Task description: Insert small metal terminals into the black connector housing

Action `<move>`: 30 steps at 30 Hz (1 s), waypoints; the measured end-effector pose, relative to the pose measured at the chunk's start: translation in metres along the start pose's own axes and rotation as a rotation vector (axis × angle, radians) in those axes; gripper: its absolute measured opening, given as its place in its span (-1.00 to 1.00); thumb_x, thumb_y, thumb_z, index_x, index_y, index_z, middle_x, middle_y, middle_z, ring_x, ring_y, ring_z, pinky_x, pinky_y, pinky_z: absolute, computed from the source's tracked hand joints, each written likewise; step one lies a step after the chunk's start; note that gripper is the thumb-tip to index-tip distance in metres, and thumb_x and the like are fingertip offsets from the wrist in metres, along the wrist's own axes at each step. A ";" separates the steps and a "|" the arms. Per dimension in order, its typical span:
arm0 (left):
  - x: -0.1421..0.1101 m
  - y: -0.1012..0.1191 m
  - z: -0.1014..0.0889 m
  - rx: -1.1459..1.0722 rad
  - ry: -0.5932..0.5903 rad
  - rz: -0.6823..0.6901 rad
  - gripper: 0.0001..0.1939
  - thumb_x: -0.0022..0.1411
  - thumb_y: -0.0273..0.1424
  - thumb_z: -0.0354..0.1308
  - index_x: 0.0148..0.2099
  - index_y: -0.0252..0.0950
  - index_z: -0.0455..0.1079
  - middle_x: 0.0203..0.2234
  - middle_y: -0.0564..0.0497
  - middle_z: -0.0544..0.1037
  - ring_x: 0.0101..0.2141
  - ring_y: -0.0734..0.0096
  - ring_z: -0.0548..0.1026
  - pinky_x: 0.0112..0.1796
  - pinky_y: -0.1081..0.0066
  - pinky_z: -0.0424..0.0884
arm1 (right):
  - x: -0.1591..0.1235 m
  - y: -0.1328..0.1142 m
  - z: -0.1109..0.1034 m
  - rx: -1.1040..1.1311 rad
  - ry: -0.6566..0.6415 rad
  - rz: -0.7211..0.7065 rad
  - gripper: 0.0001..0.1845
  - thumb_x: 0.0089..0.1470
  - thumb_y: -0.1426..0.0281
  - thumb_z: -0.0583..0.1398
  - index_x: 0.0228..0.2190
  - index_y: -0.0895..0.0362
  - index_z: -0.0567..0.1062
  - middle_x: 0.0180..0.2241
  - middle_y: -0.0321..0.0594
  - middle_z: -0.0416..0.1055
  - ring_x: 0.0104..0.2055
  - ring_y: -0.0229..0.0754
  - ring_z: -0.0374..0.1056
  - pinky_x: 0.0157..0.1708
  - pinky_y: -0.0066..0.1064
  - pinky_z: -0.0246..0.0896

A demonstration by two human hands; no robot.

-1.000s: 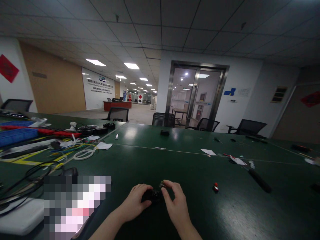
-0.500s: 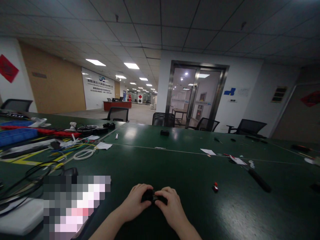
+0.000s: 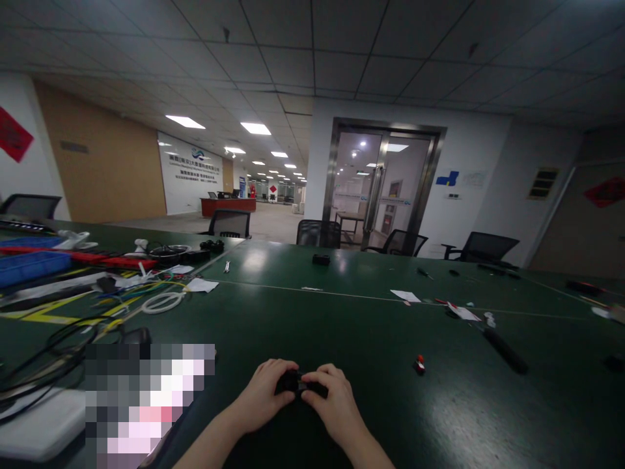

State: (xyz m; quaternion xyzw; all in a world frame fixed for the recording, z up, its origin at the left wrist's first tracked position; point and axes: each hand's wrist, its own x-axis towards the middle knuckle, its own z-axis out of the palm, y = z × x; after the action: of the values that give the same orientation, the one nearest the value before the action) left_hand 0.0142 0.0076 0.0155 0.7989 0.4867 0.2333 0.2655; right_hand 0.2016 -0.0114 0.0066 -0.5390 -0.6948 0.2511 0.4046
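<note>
Block (image 3: 290, 380) in left hand's (image 3: 265, 391) grip, brought right hand (image 3: 336, 397) onto it (couldn't tell its hold), so yeah, went two-handed.

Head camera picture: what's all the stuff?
Table: one joined, green, foreground
Black piece: one, black, front centre
Small piece: one, red and white, right
Tool: one, dark, right
Box: one, black, far middle
Wrench: one, silver, left of box
Cable coil: one, white, left
Tray: at least one, blue, left edge
Slab: one, white, bottom left
Papers: at least three, white, on table
Chairs: at least five, black, beyond table
Glass doors: two, silver-framed, back
Desk: one, red, far back
Left hand, right hand: two, bare, at black piece
</note>
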 end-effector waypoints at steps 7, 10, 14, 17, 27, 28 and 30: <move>-0.001 0.003 -0.003 -0.013 -0.015 -0.015 -0.56 0.02 -0.43 0.14 0.00 -0.18 0.30 -0.08 0.00 0.43 -0.03 0.22 0.32 0.03 0.24 0.14 | -0.001 -0.005 -0.002 -0.021 0.008 0.028 -0.80 -0.18 0.33 0.26 -0.41 -0.18 0.56 -0.33 -0.31 0.40 -0.23 -0.08 0.32 -0.25 -0.20 0.22; 0.000 0.000 0.000 -0.003 -0.004 0.000 -0.56 0.02 -0.45 0.13 0.00 -0.17 0.30 -0.09 0.00 0.43 -0.03 0.24 0.32 0.03 0.25 0.15 | -0.002 -0.005 -0.002 0.000 0.022 0.016 -0.80 -0.21 0.33 0.27 -0.42 -0.17 0.56 -0.33 -0.29 0.40 -0.23 -0.07 0.32 -0.24 -0.19 0.22; 0.001 -0.005 0.002 0.006 0.004 0.013 -0.56 0.02 -0.45 0.14 0.00 -0.16 0.30 -0.10 0.00 0.43 -0.05 0.24 0.33 0.01 0.26 0.18 | -0.002 -0.001 -0.001 0.008 0.052 -0.014 -0.78 -0.24 0.32 0.29 -0.41 -0.17 0.57 -0.23 -0.29 0.41 -0.15 -0.03 0.32 -0.16 -0.13 0.19; 0.001 -0.005 0.002 0.001 0.008 0.019 -0.57 0.03 -0.43 0.15 0.00 -0.17 0.30 -0.10 0.00 0.44 -0.05 0.24 0.34 0.00 0.26 0.19 | -0.002 0.000 0.000 -0.015 0.030 -0.016 -0.75 -0.21 0.33 0.27 -0.38 -0.19 0.56 -0.17 -0.30 0.40 -0.08 -0.02 0.30 -0.10 -0.09 0.15; 0.003 -0.006 0.004 0.022 0.019 0.026 -0.56 0.00 -0.44 0.14 0.00 -0.16 0.30 -0.09 0.00 0.44 -0.04 0.21 0.33 0.01 0.24 0.17 | 0.000 -0.002 -0.001 -0.030 0.009 0.008 -0.79 -0.20 0.35 0.26 -0.41 -0.17 0.57 -0.23 -0.30 0.46 -0.10 -0.03 0.33 -0.09 -0.10 0.12; 0.003 -0.007 0.005 0.021 0.022 0.026 -0.56 0.00 -0.44 0.14 0.00 -0.16 0.30 -0.09 0.00 0.44 -0.04 0.21 0.33 0.01 0.25 0.17 | 0.000 -0.002 -0.001 -0.025 0.005 0.004 -0.78 -0.20 0.35 0.26 -0.41 -0.17 0.56 -0.23 -0.30 0.46 -0.10 -0.03 0.33 -0.09 -0.10 0.13; 0.003 -0.008 0.006 0.015 0.026 0.023 -0.56 0.00 -0.43 0.14 -0.01 -0.17 0.31 -0.09 0.00 0.44 -0.04 0.21 0.34 0.01 0.26 0.18 | 0.000 -0.002 -0.003 -0.015 -0.009 -0.017 -0.76 -0.22 0.35 0.26 -0.39 -0.17 0.56 -0.23 -0.30 0.47 -0.11 -0.03 0.33 -0.09 -0.12 0.13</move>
State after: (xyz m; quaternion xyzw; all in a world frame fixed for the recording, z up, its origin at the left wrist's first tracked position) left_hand 0.0137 0.0127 0.0063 0.8031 0.4827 0.2432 0.2506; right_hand 0.2030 -0.0122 0.0100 -0.5349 -0.7032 0.2448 0.3994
